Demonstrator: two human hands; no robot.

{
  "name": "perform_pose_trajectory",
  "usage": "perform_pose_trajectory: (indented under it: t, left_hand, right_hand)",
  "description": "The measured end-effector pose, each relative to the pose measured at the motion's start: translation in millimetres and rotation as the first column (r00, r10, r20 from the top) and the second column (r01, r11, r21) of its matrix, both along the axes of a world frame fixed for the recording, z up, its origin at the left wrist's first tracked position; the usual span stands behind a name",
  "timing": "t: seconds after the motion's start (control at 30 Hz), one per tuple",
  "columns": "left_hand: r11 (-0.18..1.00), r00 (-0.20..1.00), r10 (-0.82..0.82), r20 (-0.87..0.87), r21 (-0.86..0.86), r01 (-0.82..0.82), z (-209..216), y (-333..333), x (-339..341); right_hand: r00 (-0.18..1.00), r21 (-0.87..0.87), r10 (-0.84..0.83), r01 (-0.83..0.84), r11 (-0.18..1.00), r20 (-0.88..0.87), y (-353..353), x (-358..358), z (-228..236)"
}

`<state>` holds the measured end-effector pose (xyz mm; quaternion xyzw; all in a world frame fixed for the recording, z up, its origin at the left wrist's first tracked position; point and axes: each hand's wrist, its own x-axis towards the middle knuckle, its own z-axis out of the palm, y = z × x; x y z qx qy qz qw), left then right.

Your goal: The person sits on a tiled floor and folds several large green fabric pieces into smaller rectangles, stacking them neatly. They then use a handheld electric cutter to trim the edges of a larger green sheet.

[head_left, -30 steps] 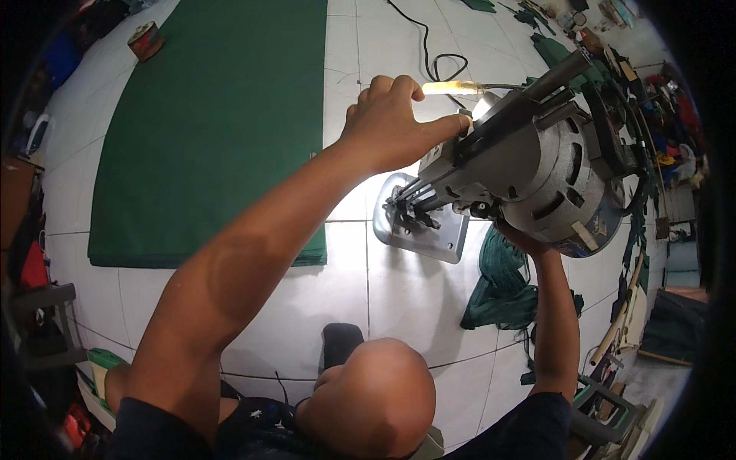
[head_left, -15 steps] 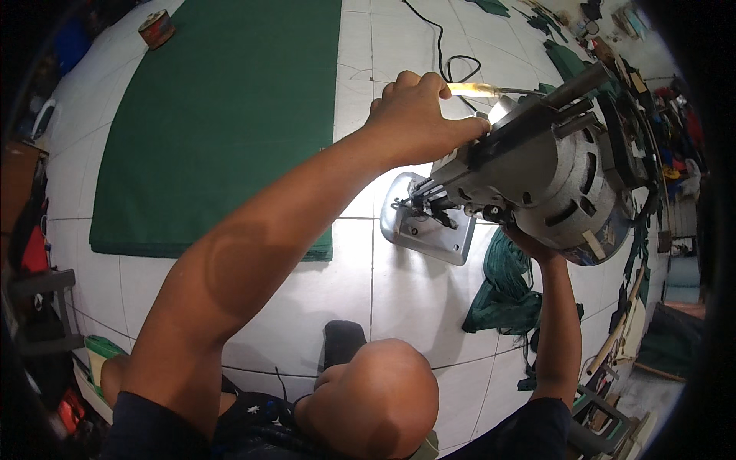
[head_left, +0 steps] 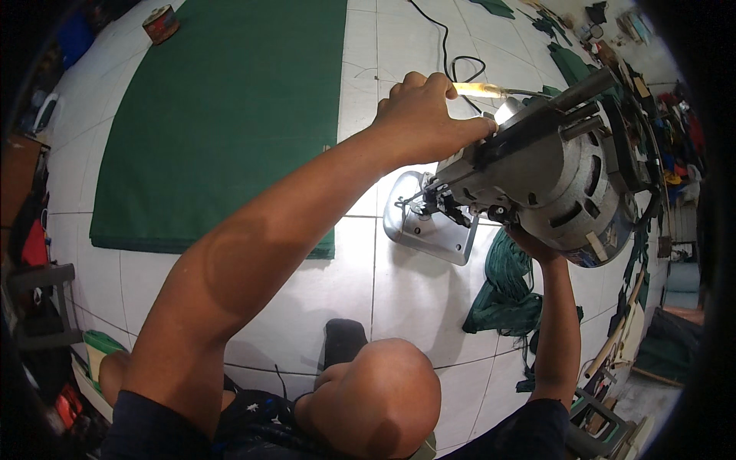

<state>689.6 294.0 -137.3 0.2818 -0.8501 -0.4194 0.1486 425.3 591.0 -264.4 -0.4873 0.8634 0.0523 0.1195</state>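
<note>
A grey electric cloth cutting machine (head_left: 529, 172) stands on the floor to the right, its motor housing leaning toward the right. Its flat metal base plate (head_left: 431, 239) lies on the tiles. My left hand (head_left: 422, 119) grips the machine's upper front, thumb pressed on the body and fingers bent beside a glowing lamp (head_left: 479, 90). Below the motor, my right hand (head_left: 532, 245) holds the machine from underneath; most of its fingers are hidden behind the housing. To the left of the base lies a thick stack of dark green cloth (head_left: 218, 146), apart from the plate.
Green fabric strips (head_left: 507, 268) lie in a heap beside the base plate. A black cable (head_left: 445, 42) runs and loops across the white tiles. A round tin (head_left: 160, 25) sits at the far left by the cloth. My bare knee (head_left: 391, 391) is close in front.
The whole view shifts slightly. Both hands keep their places on the machine, and the cloth stack stays where it was.
</note>
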Motion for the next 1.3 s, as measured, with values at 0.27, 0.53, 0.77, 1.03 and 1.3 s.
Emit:
perform_pose_trajectory:
  t: [0.27, 0.53, 0.77, 1.03, 1.3]
  left_hand:
    - [1.0, 1.0, -0.008, 0.027, 0.014, 0.008, 1, -2, 1]
    - [1.0, 0.998, -0.008, 0.054, 0.021, 0.007, 4, -1, 0]
    - [0.994, 0.998, -0.045, 0.049, 0.099, 0.04, -12, -5, 2]
    - [0.96, 0.995, -0.073, 0.068, 0.277, 0.052, -10, -9, 1]
    - [0.952, 0.997, -0.057, 0.055, 0.303, 0.038, -12, -5, 2]
  right_hand:
    - [0.999, -0.03, 0.03, -0.031, 0.999, -0.018, 1, -2, -2]
    - [0.999, -0.088, 0.05, -0.052, 0.995, -0.016, 1, 0, 3]
    - [0.932, -0.305, 0.249, -0.325, 0.895, -0.261, 1, 5, 2]
    - [0.945, -0.232, 0.253, -0.299, 0.926, -0.207, 3, 4, 1]
    - [0.874, -0.253, 0.332, -0.432, 0.866, -0.355, -5, 11, 9]
